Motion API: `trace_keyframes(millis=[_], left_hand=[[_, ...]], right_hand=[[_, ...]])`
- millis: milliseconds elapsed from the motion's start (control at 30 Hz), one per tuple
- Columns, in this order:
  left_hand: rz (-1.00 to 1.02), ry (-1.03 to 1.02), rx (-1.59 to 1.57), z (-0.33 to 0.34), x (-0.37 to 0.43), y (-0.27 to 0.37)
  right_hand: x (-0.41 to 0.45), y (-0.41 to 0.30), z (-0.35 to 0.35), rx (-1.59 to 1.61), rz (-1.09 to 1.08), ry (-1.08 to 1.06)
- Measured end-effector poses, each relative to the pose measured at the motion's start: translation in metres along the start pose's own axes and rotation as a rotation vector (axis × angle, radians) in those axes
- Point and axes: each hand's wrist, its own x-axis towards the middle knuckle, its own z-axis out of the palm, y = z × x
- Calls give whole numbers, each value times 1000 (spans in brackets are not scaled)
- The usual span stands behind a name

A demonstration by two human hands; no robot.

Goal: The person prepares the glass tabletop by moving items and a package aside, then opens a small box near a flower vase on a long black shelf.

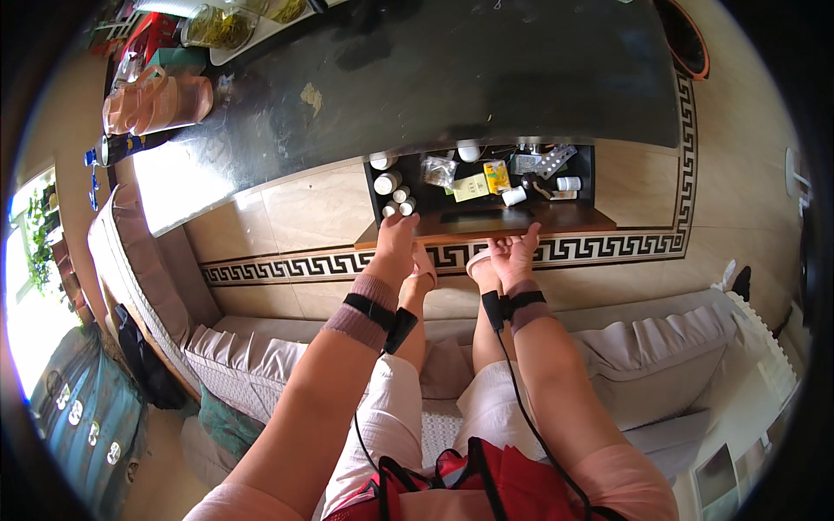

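A pulled-out drawer (430,226) with a brown wooden front and dark inside extends below the black tabletop (456,84). My left hand (395,242) is at the left part of its front, close to several white-capped bottles (387,183); some fingers are hidden. Palm up, my right hand (515,254) is by the front's lower edge, thumb raised and nothing seen in the palm. Inside lie a clear plastic packet (438,171), a pale yellow box (470,187), a yellow-orange box (496,176), a tipped white bottle (514,197), a pill blister pack (556,161) and another white bottle (568,183).
A pink translucent jug (163,104) and a glass jar (220,27) of dried plant matter stand on the table's left. Behind me is a grey sofa (651,352) with ruffled covers. A dark orange-rimmed bin (684,39) sits at the far right on the tiled floor (730,163).
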Motion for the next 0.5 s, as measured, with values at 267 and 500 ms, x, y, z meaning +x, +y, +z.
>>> trace_keyframes(millis=[267, 500], left_hand=[[-49, -147, -211, -28, -28, -25], [-82, -151, -357, -35, -50, -3]], right_hand=[[-38, 3, 30, -81, 129, 49], [-33, -8, 51, -28, 337, 82]])
